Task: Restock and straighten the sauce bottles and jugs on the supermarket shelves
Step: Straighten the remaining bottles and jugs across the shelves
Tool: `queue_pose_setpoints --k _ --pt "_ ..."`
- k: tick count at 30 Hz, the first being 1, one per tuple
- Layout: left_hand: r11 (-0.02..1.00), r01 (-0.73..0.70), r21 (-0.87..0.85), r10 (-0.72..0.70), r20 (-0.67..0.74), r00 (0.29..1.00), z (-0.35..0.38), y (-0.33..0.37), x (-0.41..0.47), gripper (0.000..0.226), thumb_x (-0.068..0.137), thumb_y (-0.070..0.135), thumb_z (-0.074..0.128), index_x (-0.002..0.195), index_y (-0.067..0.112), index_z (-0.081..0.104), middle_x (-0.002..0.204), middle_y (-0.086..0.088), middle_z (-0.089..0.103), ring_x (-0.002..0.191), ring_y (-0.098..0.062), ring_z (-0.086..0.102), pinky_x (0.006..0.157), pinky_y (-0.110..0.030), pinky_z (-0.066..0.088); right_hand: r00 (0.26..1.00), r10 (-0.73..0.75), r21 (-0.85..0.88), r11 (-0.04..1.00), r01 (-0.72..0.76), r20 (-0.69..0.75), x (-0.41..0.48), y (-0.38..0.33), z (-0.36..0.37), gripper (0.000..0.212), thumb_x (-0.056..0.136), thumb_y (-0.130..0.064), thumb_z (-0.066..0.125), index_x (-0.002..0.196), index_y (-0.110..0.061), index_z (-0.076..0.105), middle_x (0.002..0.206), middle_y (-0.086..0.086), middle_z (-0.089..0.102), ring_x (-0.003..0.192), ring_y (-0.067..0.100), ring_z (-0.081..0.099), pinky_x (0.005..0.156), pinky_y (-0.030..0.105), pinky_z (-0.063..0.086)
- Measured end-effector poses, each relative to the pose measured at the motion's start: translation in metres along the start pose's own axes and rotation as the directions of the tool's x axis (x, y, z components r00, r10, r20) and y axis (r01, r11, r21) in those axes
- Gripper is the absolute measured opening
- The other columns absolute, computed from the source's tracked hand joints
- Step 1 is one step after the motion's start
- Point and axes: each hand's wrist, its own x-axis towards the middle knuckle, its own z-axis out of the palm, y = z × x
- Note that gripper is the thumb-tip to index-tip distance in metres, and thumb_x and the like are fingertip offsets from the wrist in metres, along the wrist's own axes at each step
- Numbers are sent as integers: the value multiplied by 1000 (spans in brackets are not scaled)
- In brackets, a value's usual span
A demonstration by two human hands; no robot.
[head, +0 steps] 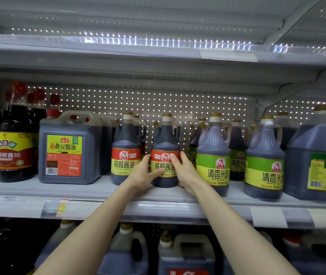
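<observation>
A dark soy sauce bottle with a red and yellow label and a gold cap stands upright on the middle shelf. My left hand grips its left side, thumb across the label. My right hand grips its right side, thumb on the red band. A matching bottle stands just to its left, apart from my hands. More bottles stand behind both.
A square soy sauce jug and tall red-capped bottles fill the shelf's left. Green-labelled vinegar bottles and a large jug stand on the right. Several jugs sit on the shelf below. Price tags line the shelf rail.
</observation>
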Motion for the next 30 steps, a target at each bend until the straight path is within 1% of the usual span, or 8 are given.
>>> queue_pose_setpoints --k 5,10,12,15,19,24,27,30 --pt "1000 -22 -15 20 -109 994 -5 8 -5 58 90 20 65 140 5 39 130 -5 56 116 -16 54 92 -25 45 1000 -17 -39 999 17 7 -9 -9 -1 56 98 -40 49 149 -29 28 142 2 51 124 21 52 105 49 44" --pt "998 -53 -20 48 -216 975 -16 25 -18 49 90 21 64 133 3 48 122 -9 61 101 -13 56 73 -15 47 995 -92 -114 990 86 -44 -35 -35 -14 60 100 -33 49 153 -21 22 147 7 44 130 22 48 107 44 43" --pt "997 -74 -1 71 -233 970 -16 31 -26 50 90 25 65 132 4 49 118 -7 63 99 -13 56 79 -20 47 991 -125 -141 983 117 -43 -51 -43 -21 58 99 -34 50 151 -21 27 145 6 46 128 21 49 105 40 44" --pt "995 -96 6 95 -201 975 -9 42 -41 49 89 29 66 131 8 52 110 0 62 100 -12 58 81 -21 46 983 -175 -190 968 161 -58 -76 -51 -37 54 98 -35 52 148 -20 35 136 2 51 121 16 50 95 32 47" --pt "993 -114 -1 113 -163 980 12 59 -57 50 87 29 69 131 10 52 118 -4 63 107 -17 59 95 -33 48 962 -224 -190 963 194 -155 -101 -53 -65 44 95 -34 59 134 -17 52 123 3 63 113 19 60 100 47 48" --pt "990 -116 -86 108 -90 990 46 86 -68 52 89 24 68 134 9 48 118 -6 62 104 -18 61 85 -27 49 948 -216 -90 976 200 -233 -118 -52 -112 25 93 -28 62 117 -20 60 99 -5 68 99 14 65 94 43 53" --pt "988 -110 -107 105 -54 993 58 97 -68 55 89 25 68 137 11 45 119 -3 60 105 -17 60 74 -20 50 959 -183 -56 983 175 -215 -120 -49 -135 38 95 -25 60 130 -13 54 103 -4 65 98 11 62 83 32 54" --pt "989 -94 -117 86 -69 994 71 100 -66 55 87 24 69 135 11 46 114 -1 60 102 -16 59 84 -28 51 972 -148 -76 988 137 -181 -117 -41 -149 46 94 -27 60 136 -14 48 116 2 62 112 19 59 82 30 51"
